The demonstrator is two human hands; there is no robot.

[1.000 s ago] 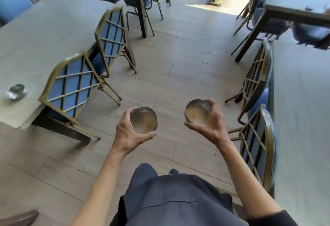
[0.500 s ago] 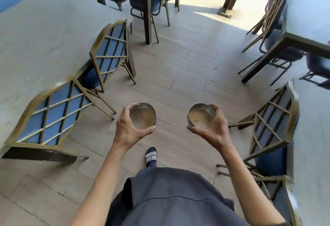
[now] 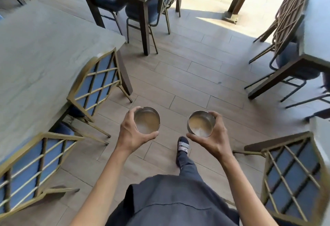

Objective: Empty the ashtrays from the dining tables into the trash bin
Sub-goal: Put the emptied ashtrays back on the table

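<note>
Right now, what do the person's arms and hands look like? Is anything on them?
Both forearms are bare, with no sleeves showing, and both are long and slim. The left hand and right hand wear no gloves, and I see no rings, watch or bracelet.

Pale plank floor (image 3: 187,68) under me. On it: tables, lattice-backed chairs (image 3: 97,84), my sandalled foot (image 3: 182,147).
</note>
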